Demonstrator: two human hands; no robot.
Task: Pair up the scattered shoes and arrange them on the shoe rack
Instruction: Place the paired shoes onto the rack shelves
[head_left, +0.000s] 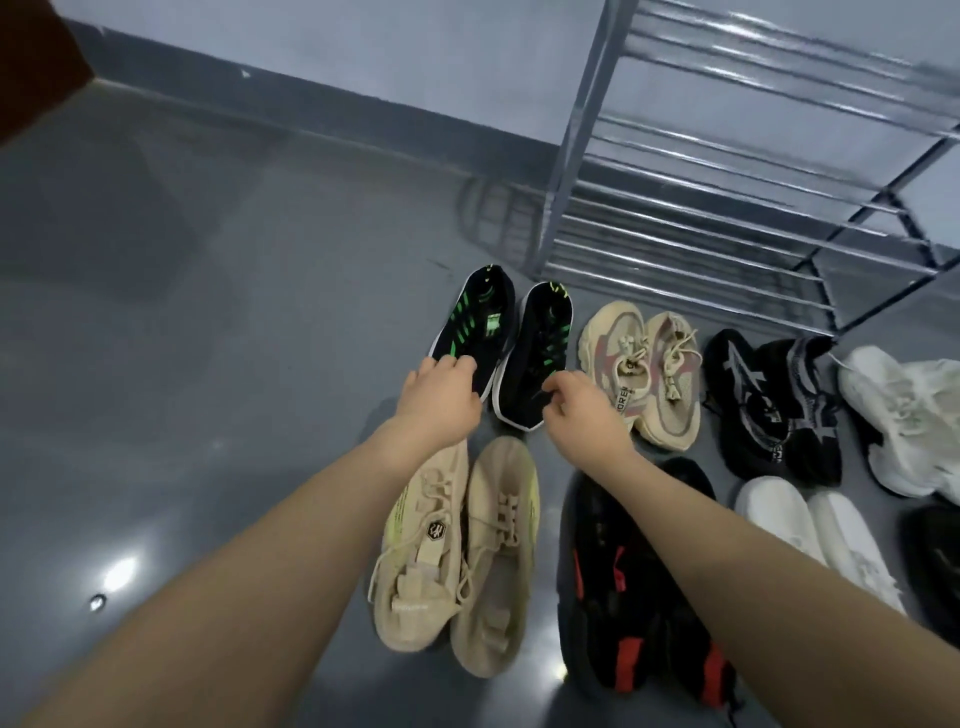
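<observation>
Nearest the camera, two bare forearms are reaching forward over shoes standing in pairs on a glossy grey floor (197, 322). Under the left forearm a pair of beige knit lace-up sneakers (457, 556) is lying side by side, touching. Under the right forearm a pair of black sneakers with red patches (623, 613) is partly hidden by the arm. Right of those, a pair of plain white slip-on shoes (815, 540) is sitting, and a dark shoe (935, 556) is showing at the right edge, too cut off to describe.

Farther on, the left hand (441, 397) is curling its fingers over the heel of the left black knit sneaker with green stripes (475, 325), gripping it. The right hand (574, 408) is pinching the heel opening of the right black knit sneaker with green stripes (537, 358) between thumb and fingers. These two shoes are standing side by side on the floor, just apart, toes pointing away toward the rack.

In the same row, to the right, a pair of tan chunky sneakers with pink panels (644, 369) is standing, then a pair of black sneakers with grey markings (774, 405), then bulky white sneakers (904, 415) at the edge.

Beyond the shoes, a silver metal shoe rack with bar shelves (691, 228) is standing against a pale grey wall (395, 47); the shelves in view are holding no shoes.
</observation>
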